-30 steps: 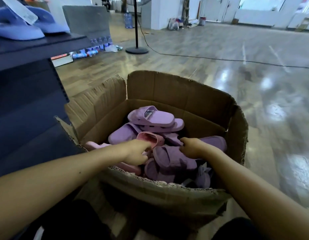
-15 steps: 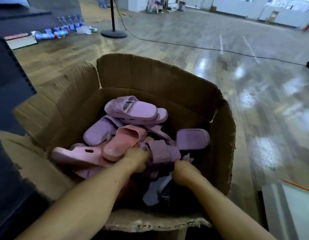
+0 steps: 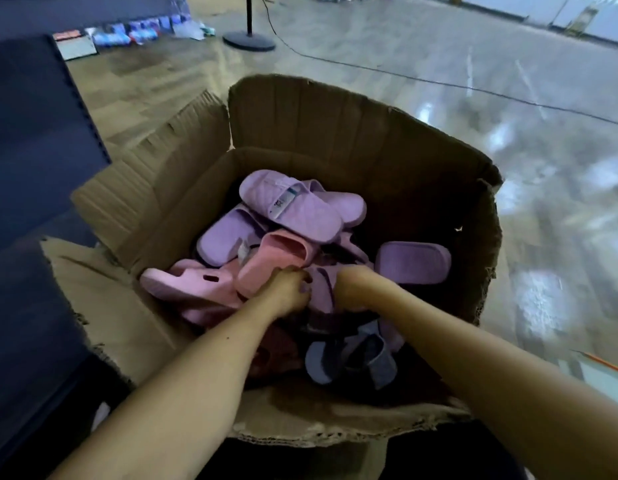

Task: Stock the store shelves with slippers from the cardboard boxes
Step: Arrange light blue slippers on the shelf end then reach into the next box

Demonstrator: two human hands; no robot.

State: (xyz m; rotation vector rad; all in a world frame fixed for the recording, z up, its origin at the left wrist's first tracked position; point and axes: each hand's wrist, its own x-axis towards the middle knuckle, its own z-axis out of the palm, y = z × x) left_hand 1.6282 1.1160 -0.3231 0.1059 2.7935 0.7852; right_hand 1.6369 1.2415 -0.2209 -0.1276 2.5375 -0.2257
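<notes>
An open cardboard box (image 3: 335, 133) on the floor holds several slippers in a loose heap. A lilac pair with a paper tag (image 3: 293, 206) lies on top at the back. A pink slipper (image 3: 276, 252) and a pale pink clog (image 3: 183, 280) lie at the left, and a purple slipper (image 3: 413, 261) at the right. Both hands reach into the heap's middle. My left hand (image 3: 286, 291) and my right hand (image 3: 352, 287) are closed on a dark purple slipper (image 3: 323, 289) between them. Grey-blue slippers (image 3: 349, 358) lie below my wrists.
A dark shelf unit (image 3: 34, 140) stands at the left, close to the box's folded-out flap (image 3: 93, 292). On the wooden floor behind are water bottles (image 3: 134, 31), a round stand base (image 3: 248, 41) and a black cable (image 3: 439, 84). A pale object (image 3: 598, 370) sits at right.
My view has tilted down over the box. My right hand has moved up from the grey-blue slippers to the dark purple slipper beside my left hand.
</notes>
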